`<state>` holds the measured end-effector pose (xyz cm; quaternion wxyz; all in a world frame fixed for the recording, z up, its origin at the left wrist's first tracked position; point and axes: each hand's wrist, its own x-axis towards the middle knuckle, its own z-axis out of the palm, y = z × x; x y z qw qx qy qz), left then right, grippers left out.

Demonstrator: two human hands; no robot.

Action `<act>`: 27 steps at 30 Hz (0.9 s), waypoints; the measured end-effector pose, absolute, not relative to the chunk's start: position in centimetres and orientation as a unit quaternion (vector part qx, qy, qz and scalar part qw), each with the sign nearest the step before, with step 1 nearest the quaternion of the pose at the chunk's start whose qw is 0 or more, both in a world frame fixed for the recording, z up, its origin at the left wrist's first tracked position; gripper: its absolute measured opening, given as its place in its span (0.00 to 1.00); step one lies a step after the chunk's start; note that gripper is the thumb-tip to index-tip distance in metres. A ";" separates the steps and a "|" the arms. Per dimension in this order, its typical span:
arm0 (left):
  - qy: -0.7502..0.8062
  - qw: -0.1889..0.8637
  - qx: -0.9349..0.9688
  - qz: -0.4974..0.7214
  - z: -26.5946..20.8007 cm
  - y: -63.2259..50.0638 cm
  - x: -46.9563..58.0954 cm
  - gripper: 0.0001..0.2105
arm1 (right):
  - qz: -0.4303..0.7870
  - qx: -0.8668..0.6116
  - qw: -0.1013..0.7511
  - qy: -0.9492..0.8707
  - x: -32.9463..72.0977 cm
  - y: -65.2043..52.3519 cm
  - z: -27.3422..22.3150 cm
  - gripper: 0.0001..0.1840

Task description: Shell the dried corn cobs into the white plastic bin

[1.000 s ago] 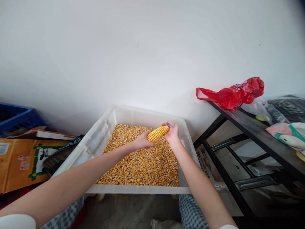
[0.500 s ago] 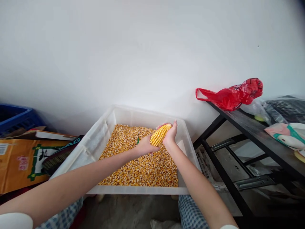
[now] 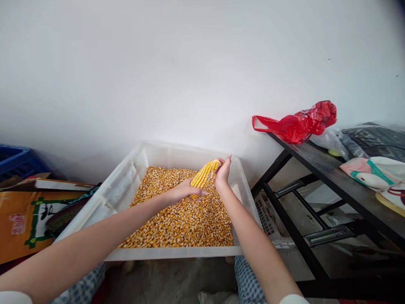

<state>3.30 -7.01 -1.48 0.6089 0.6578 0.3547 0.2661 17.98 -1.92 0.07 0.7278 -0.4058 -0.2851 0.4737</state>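
One ear of dried yellow corn (image 3: 204, 175), held aslant over the heap in the tub, its upper end leaning right. One left hand (image 3: 183, 191), wrapped around the lower end, thumb along the near side. One right hand (image 3: 223, 172), cupping the upper end, thumb standing up clear of the cob; its other fingers are largely hidden, so how firmly they press I cannot tell. One translucent plastic tub (image 3: 174, 253), deep-sided, set against a white wall (image 3: 190, 76), with a broad bed of loose corn kernels (image 3: 190, 228). Two checked trouser legs (image 3: 249, 280), showing just below the tub's near edge. To the right, one black table (image 3: 319, 162) bearing a crumpled red plastic bag (image 3: 292, 128); to the left, one orange printed carton (image 3: 12, 223) and one blue plastic crate (image 3: 23, 162). Liabilities, in my judgement: the ear could twist loose if the right hand bears hard with its thumb unwrapped, though the kernels would likely catch it; grains breaking off sharply could skip over the low near rim; a knee knocking the tub could jolt the heap; the bag, perched at the table's end, could slide off if brushed.
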 end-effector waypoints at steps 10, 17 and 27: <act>0.501 0.295 0.772 0.255 -3.5 -6.7 4.0 0.26 | 0.560 -0.399 0.712 -0.141 15.4 -3.1 -0.6 0.22; 0.417 0.429 0.737 0.313 -4.0 -7.1 4.3 0.28 | 0.456 -0.453 0.722 -0.255 15.2 -3.2 -1.4 0.24; 0.430 0.452 0.713 0.321 -3.3 -5.4 3.7 0.30 | 0.385 -0.477 0.689 -0.387 16.6 -1.6 -1.3 0.26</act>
